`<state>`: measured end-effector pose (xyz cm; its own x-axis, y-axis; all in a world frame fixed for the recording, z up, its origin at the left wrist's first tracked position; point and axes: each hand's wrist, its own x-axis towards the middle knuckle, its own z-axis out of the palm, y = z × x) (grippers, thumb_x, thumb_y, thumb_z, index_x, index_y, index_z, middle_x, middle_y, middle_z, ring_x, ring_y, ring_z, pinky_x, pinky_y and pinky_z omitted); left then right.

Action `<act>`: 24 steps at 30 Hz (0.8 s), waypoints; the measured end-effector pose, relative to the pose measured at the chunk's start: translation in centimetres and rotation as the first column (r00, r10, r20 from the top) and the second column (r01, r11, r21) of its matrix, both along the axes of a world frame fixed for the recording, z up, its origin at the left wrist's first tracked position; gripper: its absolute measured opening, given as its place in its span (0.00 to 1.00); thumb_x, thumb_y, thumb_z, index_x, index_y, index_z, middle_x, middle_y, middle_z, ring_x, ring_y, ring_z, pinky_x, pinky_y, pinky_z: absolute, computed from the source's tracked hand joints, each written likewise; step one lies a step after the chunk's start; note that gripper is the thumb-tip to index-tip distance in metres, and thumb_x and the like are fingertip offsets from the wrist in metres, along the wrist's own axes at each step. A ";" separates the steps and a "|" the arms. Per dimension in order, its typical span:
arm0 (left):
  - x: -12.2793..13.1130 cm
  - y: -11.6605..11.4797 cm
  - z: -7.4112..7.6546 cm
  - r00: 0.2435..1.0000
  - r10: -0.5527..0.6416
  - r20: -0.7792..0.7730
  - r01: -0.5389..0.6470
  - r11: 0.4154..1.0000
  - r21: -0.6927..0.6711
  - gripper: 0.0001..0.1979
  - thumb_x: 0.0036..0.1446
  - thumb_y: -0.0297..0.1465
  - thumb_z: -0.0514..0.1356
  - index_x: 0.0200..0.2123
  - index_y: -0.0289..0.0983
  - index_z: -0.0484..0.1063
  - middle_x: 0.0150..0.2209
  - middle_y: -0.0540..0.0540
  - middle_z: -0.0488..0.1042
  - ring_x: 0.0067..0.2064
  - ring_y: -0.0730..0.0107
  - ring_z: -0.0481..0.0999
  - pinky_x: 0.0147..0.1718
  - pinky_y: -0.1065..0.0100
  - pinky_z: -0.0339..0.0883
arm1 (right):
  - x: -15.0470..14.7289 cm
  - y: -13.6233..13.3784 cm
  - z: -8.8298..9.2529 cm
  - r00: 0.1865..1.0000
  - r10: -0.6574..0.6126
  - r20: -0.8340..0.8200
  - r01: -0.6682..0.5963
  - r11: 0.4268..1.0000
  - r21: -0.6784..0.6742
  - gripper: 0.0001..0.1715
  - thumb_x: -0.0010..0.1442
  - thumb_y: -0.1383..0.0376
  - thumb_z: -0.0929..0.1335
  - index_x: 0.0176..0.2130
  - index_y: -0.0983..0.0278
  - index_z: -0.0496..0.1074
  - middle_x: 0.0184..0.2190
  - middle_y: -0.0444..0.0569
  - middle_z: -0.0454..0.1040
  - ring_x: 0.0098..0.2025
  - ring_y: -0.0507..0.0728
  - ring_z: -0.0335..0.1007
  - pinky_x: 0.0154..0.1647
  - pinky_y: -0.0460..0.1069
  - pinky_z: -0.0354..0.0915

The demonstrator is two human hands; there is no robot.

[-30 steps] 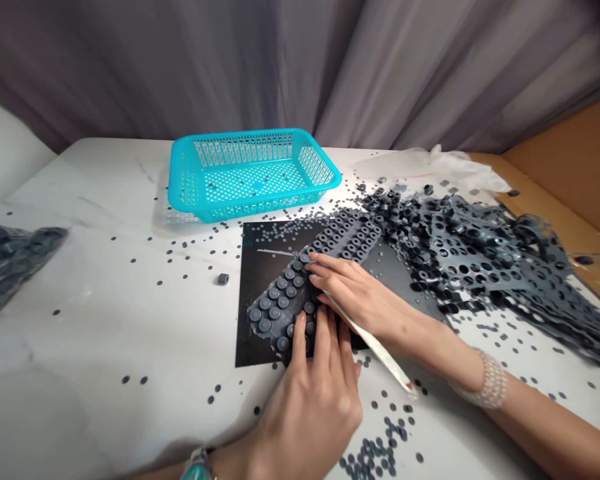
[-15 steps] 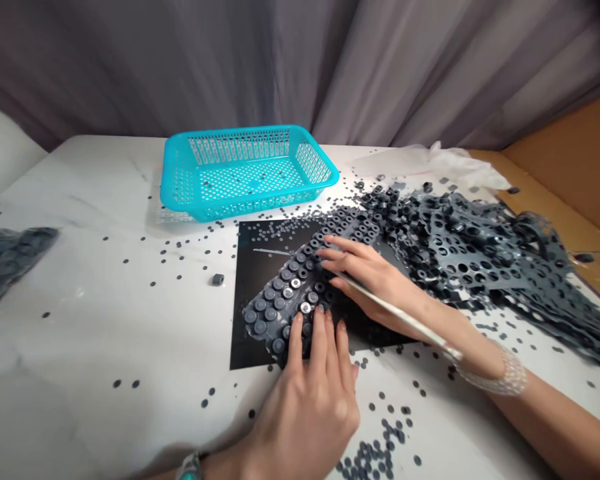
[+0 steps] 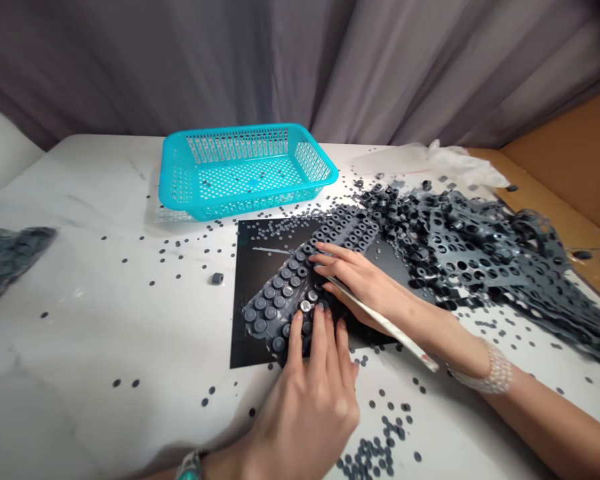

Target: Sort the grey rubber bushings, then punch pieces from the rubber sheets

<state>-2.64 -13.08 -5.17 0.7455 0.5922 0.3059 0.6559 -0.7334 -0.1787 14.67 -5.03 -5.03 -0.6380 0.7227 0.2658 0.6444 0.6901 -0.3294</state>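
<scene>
A grey rubbery sheet [image 3: 270, 293] of round ring-shaped pieces lies slantwise on a black mat [image 3: 250, 237]. Several of its rings have raised or shiny centres. My left hand [image 3: 315, 387] rests flat near the sheet's front edge, fingers stretched out and fingertips on the pieces. Over the sheet's middle, my right hand [image 3: 365, 280] is closed around a thin whitish stick [image 3: 390, 328], whose rear end sticks out below the wrist. The tip of the stick is hidden under the fingers, so what it touches cannot be seen.
A blue plastic basket [image 3: 250, 200] with a few small discs inside stands behind the mat. To the right is a heap of punched grey strips [image 3: 470, 253]. Dark discs [image 3: 375, 453] are scattered over the white table. One loose ring [image 3: 217, 278] and a plastic bag [image 3: 10, 260] lie left.
My right hand has shifted slightly left along the sheet. The stick's rear end has swung away from the wrist towards me. My left hand has stayed in place.
</scene>
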 end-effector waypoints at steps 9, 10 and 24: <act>0.0 -0.1 0.1 1.000 0.009 -0.012 -0.010 1.000 -0.014 0.20 0.63 0.34 0.53 0.52 0.26 0.71 0.51 0.31 0.72 0.56 0.45 0.69 0.50 0.50 0.70 | 0.4 1.1 -0.3 0.978 -0.195 -0.073 0.204 0.968 0.146 0.11 0.67 0.70 0.57 0.47 0.66 0.62 0.52 0.63 0.70 0.66 0.62 0.49 0.58 0.61 0.63; 0.0 -0.2 0.1 1.000 0.012 -0.014 -0.012 1.000 -0.014 0.21 0.63 0.34 0.53 0.52 0.25 0.70 0.51 0.30 0.72 0.56 0.45 0.69 0.50 0.50 0.70 | 0.9 1.4 -0.4 0.962 -0.256 -0.095 0.268 0.951 0.153 0.11 0.67 0.69 0.58 0.48 0.66 0.62 0.51 0.63 0.70 0.67 0.62 0.49 0.59 0.61 0.62; 0.0 0.0 -0.1 1.000 -0.016 -0.014 0.016 1.000 0.010 0.20 0.63 0.33 0.52 0.52 0.25 0.71 0.49 0.32 0.74 0.55 0.44 0.70 0.49 0.49 0.71 | -1.0 0.8 0.6 0.994 -0.074 -0.084 0.067 0.995 -0.078 0.12 0.66 0.66 0.60 0.49 0.64 0.67 0.55 0.56 0.69 0.66 0.59 0.50 0.60 0.59 0.60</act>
